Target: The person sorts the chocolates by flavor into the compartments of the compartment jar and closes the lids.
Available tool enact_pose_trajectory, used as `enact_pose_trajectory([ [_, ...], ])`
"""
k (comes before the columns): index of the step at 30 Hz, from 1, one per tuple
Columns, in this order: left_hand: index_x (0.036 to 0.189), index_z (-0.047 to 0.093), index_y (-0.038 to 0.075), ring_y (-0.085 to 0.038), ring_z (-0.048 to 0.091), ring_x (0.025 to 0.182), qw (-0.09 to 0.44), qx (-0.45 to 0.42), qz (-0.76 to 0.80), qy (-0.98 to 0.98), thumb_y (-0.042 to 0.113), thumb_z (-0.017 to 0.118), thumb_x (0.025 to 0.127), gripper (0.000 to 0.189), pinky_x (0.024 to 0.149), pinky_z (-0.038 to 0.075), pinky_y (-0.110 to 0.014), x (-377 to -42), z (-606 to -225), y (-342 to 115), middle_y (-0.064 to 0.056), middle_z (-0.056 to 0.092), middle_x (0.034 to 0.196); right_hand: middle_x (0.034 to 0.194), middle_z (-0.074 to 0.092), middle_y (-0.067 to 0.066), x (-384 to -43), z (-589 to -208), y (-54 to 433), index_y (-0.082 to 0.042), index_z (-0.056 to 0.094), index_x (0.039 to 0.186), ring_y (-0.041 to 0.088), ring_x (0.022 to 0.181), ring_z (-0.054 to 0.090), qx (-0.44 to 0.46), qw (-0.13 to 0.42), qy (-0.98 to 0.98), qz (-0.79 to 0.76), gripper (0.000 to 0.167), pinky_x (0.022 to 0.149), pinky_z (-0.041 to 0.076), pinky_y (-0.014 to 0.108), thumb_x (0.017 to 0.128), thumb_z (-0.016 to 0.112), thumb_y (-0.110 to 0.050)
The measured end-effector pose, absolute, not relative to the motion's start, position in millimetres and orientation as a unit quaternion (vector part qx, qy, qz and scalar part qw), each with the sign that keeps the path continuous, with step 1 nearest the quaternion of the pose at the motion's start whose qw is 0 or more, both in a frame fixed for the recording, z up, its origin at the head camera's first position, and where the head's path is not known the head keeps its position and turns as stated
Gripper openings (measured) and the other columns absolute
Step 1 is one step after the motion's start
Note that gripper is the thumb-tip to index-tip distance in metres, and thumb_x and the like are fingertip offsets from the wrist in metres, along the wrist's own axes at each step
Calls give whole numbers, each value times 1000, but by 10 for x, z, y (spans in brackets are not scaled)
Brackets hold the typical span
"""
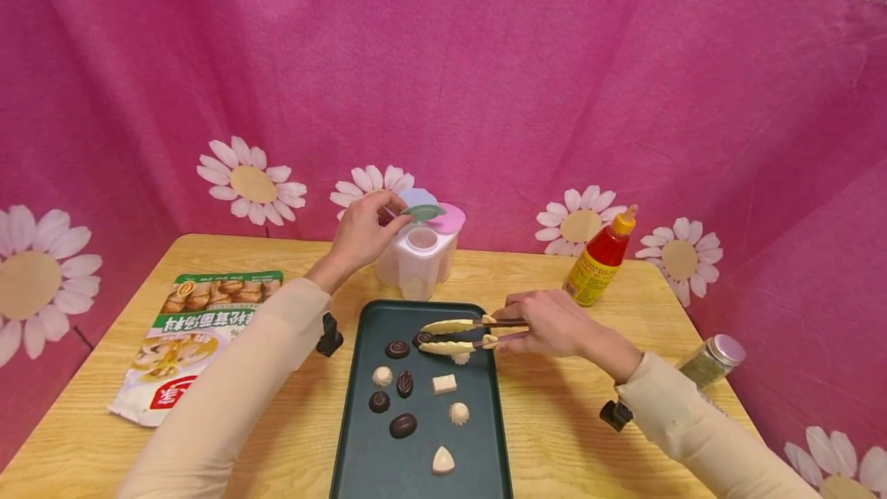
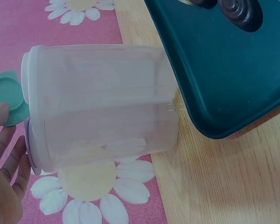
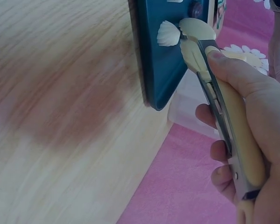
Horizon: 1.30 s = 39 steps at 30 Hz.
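Thumb and fingers of my left hand (image 1: 363, 229) pinch the raised green lid (image 1: 426, 212) of a translucent storage container (image 1: 419, 268), whose round opening below it shows. Lilac and pink lids lie on its other sections. My right hand (image 1: 550, 323) grips a pair of tongs (image 3: 240, 126) with cream-coloured tips. Those tips stand apart over the dark tray (image 1: 416, 476), on either side of a round dark chocolate (image 1: 420, 339); whether they touch it I cannot tell. A white ridged chocolate (image 3: 168, 34) lies close by the tips. Several more dark and white chocolates, including a swirled one (image 1: 397, 349), are spread over the tray.
A food packet (image 1: 183, 353) lies flat on the left of the wooden table (image 1: 554, 437). At the back right stands a red sauce bottle (image 1: 600, 260) with a yellow cap. A seasoning jar (image 1: 714, 360) is beside my right forearm. Pink cloth (image 1: 443, 83) hangs behind the table.
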<state>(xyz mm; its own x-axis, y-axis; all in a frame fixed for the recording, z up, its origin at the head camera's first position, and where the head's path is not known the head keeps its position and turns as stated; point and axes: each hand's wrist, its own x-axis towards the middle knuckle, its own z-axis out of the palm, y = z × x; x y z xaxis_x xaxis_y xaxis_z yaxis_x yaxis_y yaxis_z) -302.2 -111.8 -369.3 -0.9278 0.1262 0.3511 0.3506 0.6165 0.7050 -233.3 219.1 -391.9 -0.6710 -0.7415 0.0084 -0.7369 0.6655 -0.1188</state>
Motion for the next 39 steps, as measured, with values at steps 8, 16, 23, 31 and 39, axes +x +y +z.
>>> enact_pose_trajectory([
  [8, 112, 71, 7, -28, 72, 95, 140, -135, -413, -890, 20, 75, 99, 19, 83, 59, -41, -3022, -3686, -1126, -13, 73, 110, 96, 74, -4, -2312, -3872, 2264, -18, 80, 120, 1, 69, 50, -400, -19, 914, -64, 41, 56, 38, 17, 88, 84, -44],
  [16, 110, 72, 7, -29, 73, 94, 145, -137, -412, -889, 21, 76, 98, 19, 82, 59, -41, -3041, -3698, -1136, -13, 74, 108, 98, 78, -2, -2334, -3555, 2343, -17, 81, 119, 5, 70, 57, -391, -90, 911, -89, 45, 54, 39, 18, 83, 88, -43],
  [23, 109, 72, 7, -28, 73, 93, 154, -142, -409, -888, 20, 76, 98, 18, 80, 58, -39, -3037, -3704, -1150, -13, 74, 107, 111, 80, 12, -2462, -3238, 2339, -11, 80, 119, 9, 65, 55, -370, -138, 912, -109, 52, 50, 37, 20, 79, 92, -41],
  [31, 109, 72, 7, -28, 73, 93, 152, -144, -408, -889, 19, 77, 98, 17, 81, 59, -40, -3029, -3699, -1141, -12, 74, 107, 99, 77, 8, -2697, -3073, 2264, -12, 80, 122, 9, 57, 40, -358, -155, 916, -96, 52, 51, 27, 24, 82, 89, -44],
  [39, 110, 72, 8, -28, 73, 95, 148, -145, -410, -888, 19, 76, 98, 17, 83, 61, -42, -3027, -3696, -1128, -12, 73, 109, 130, 74, 20, -2790, -3041, 2201, -15, 78, 127, 18, 62, 51, -323, -122, 936, -76, 56, 51, 28, 27, 84, 86, -49],
])
